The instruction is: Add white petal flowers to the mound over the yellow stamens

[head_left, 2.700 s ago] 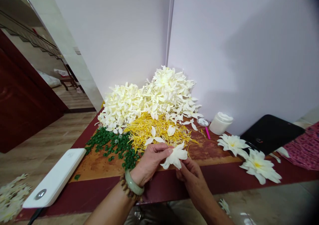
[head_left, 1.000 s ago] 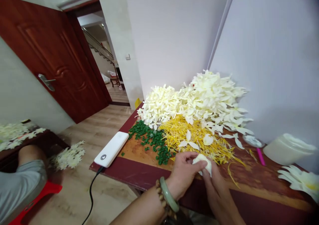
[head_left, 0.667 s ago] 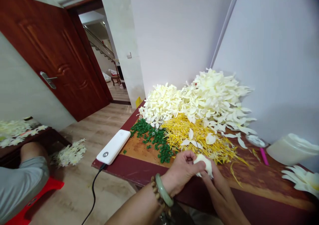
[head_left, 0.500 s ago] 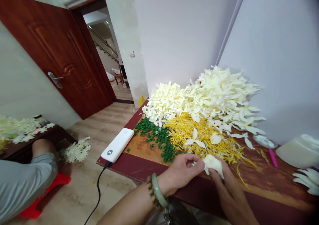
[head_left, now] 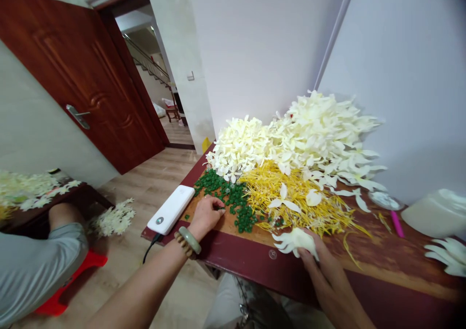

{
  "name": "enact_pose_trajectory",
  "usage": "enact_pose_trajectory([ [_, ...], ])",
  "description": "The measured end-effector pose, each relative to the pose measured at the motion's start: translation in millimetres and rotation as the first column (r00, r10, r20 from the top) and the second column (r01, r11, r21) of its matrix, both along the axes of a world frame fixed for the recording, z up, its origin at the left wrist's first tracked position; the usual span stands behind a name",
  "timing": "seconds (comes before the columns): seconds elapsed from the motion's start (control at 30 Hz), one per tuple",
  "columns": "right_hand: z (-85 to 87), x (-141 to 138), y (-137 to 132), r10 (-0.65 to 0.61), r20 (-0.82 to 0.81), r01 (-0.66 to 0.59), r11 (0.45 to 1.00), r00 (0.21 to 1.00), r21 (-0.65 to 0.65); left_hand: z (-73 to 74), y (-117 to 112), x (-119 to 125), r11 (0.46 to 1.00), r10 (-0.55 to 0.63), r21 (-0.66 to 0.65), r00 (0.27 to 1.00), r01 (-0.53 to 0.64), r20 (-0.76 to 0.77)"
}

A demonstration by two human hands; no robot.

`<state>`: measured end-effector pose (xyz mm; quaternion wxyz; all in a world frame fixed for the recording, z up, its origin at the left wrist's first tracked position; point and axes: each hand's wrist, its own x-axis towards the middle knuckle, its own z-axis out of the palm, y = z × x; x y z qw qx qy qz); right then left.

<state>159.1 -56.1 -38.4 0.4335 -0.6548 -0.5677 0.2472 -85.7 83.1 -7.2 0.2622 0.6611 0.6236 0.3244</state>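
Note:
My right hand (head_left: 320, 261) grips a white artificial flower (head_left: 296, 241), its petals pointing left over the table's front edge. My left hand (head_left: 208, 216) is at the left edge of a scatter of small green plastic pieces (head_left: 245, 217). Its fingers are curled together, and whatever is between the fingertips is hidden. A heap of yellow stamen-like strands (head_left: 291, 198) lies beyond the held flower, with a loose three-petalled white piece (head_left: 284, 202) on top. Behind them rises a large pile of white petal pieces (head_left: 320, 135).
A white power bank (head_left: 171, 210) with a black cable lies on the table's left corner. To the right are a pink stick (head_left: 397, 223), a whitish tub (head_left: 437, 215) and a white flower (head_left: 449, 256). Another person (head_left: 36, 266) sits at left on a red stool (head_left: 58, 300).
My left hand has left the flower and moved left to the green pieces. The flower stays in my right hand, now with its petals more visible.

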Motion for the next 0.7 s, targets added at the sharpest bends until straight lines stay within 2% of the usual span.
enact_pose_trajectory([
  [0.13,2.4,-4,-2,0.067,0.061,-0.066,0.998,0.996,-0.016,-0.8,-1,4,0.999,-0.022,0.03,1.0,0.021,0.009],
  [0.17,3.8,-6,-2,0.082,0.074,-0.081,0.997,0.994,-0.012,0.1,-2,8,0.998,-0.044,0.037,0.998,0.043,0.042],
  [0.23,8.5,-10,-3,0.116,0.096,-0.116,0.993,0.989,-0.001,4.0,-7,20,0.992,-0.123,0.02,0.97,0.121,0.208],
  [0.3,15.5,-14,-2,0.142,0.113,-0.144,0.989,0.983,0.011,10.6,-15,37,0.973,-0.182,-0.045,0.868,0.228,0.462],
  [0.4,25.1,-17,-2,0.157,0.127,-0.161,0.987,0.979,0.025,22.2,-32,65,0.927,-0.123,-0.176,0.711,0.332,0.692],
  [0.5,28.0,-15,-2,0.148,0.131,-0.152,0.988,0.98,0.019,31.5,-44,83,0.901,-0.059,-0.236,0.641,0.365,0.765],
  [0.7,24.9,-10,-2,0.126,0.099,-0.133,0.989,0.987,0.064,37.2,-49,90,0.869,-0.033,-0.273,0.597,0.413,0.801],
])
